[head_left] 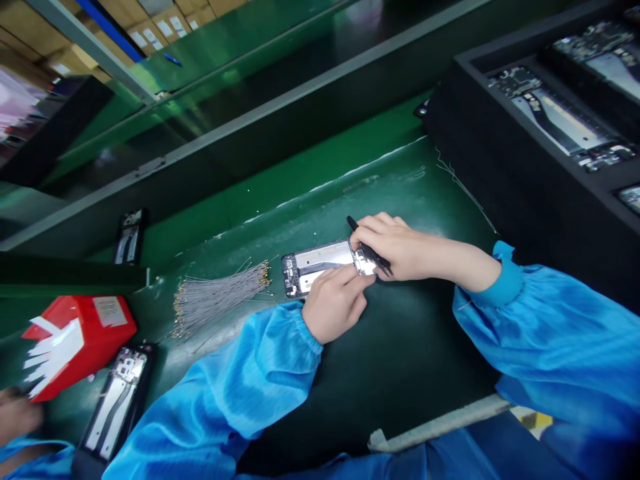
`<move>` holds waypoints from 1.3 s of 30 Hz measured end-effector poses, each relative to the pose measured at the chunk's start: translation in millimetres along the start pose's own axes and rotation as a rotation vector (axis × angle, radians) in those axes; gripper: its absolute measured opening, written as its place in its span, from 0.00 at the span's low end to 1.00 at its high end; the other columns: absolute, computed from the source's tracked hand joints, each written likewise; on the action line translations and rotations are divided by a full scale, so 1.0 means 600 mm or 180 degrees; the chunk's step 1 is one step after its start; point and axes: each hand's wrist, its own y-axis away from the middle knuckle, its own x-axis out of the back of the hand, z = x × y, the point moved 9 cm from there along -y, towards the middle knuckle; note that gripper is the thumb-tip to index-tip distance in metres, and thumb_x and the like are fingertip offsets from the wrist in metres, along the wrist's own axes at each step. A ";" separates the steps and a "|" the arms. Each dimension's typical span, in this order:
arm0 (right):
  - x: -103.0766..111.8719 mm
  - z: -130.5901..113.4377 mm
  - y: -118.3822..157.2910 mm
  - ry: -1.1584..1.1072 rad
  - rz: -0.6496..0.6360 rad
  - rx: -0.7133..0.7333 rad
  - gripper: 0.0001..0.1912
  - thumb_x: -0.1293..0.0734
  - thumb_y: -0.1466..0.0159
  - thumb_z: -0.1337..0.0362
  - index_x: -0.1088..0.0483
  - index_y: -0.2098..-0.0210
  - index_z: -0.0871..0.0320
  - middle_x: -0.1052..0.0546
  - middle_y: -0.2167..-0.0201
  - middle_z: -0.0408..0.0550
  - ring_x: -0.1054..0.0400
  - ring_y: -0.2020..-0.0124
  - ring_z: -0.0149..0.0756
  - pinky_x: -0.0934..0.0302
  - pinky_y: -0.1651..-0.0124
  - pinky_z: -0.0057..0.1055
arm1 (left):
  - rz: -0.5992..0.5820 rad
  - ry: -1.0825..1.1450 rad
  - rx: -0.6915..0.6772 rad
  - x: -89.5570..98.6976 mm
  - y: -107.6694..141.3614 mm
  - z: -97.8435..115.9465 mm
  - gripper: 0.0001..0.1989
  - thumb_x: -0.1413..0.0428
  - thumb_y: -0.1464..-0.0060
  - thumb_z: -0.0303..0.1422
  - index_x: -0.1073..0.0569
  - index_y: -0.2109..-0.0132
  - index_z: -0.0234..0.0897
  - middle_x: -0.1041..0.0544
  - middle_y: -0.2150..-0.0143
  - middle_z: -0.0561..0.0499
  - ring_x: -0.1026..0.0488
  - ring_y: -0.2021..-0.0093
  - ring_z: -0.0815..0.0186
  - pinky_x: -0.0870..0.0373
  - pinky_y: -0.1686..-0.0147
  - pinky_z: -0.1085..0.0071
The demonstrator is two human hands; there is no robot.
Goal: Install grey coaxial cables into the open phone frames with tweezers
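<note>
An opened phone point(325, 256) lies on the green bench with its silver inner plate, dark ribbon cable and circuit boards showing. My left hand point(334, 303) is closed over the phone's near edge, its fingertips at the right end of it. Above that same end, my right hand point(393, 247) grips black tweezers point(374, 255), whose tips point down to the right. What the left fingertips press on is hidden. Just left of the phone rests a bundle of thin grey cables point(220, 293) with small gold-coloured ends.
A black tray point(470, 133) of opened phones stands at the right. At the left are a red box point(107, 340) with white paper strips, another opened phone point(117, 400) and, farther back, one more phone point(129, 240). A co-worker's hand point(20, 417) shows at the lower left.
</note>
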 end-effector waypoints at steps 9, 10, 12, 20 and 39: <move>-0.002 0.013 0.006 -0.0239 0.0032 0.0160 0.18 0.37 0.48 0.66 0.42 0.58 0.55 0.38 0.56 0.50 0.47 0.57 0.43 0.49 0.58 0.38 | 0.0072 0.0338 -0.0528 0.022 0.020 -0.031 0.15 0.57 0.44 0.25 0.29 0.54 0.35 0.32 0.69 0.49 0.36 0.67 0.67 0.36 0.66 0.71; -0.002 0.013 0.006 -0.0235 0.0021 0.0153 0.18 0.36 0.48 0.65 0.42 0.58 0.55 0.38 0.56 0.50 0.47 0.57 0.43 0.49 0.58 0.38 | 0.0082 0.0377 -0.0537 0.022 0.021 -0.034 0.15 0.57 0.44 0.24 0.29 0.54 0.35 0.33 0.69 0.49 0.37 0.67 0.68 0.36 0.66 0.72; -0.002 0.014 0.006 -0.0207 0.0019 0.0125 0.17 0.36 0.47 0.63 0.42 0.59 0.55 0.38 0.57 0.51 0.47 0.58 0.43 0.49 0.58 0.38 | 0.0091 0.0375 -0.0550 0.020 0.022 -0.036 0.16 0.57 0.45 0.24 0.29 0.54 0.36 0.34 0.69 0.50 0.37 0.67 0.68 0.36 0.67 0.72; -0.004 0.011 0.002 -0.0092 -0.0041 -0.0007 0.17 0.36 0.49 0.64 0.42 0.60 0.55 0.38 0.58 0.51 0.47 0.58 0.43 0.49 0.60 0.37 | 0.0116 0.0138 -0.0547 0.017 0.018 -0.030 0.16 0.57 0.43 0.26 0.28 0.54 0.38 0.35 0.70 0.50 0.39 0.68 0.68 0.38 0.68 0.72; -0.007 0.006 -0.011 0.0108 -0.0020 -0.0199 0.16 0.36 0.48 0.60 0.41 0.61 0.55 0.39 0.60 0.51 0.48 0.61 0.43 0.53 0.65 0.33 | 0.0057 0.0164 -0.0561 0.017 0.017 -0.029 0.15 0.57 0.45 0.24 0.28 0.56 0.36 0.33 0.70 0.49 0.38 0.68 0.66 0.37 0.67 0.70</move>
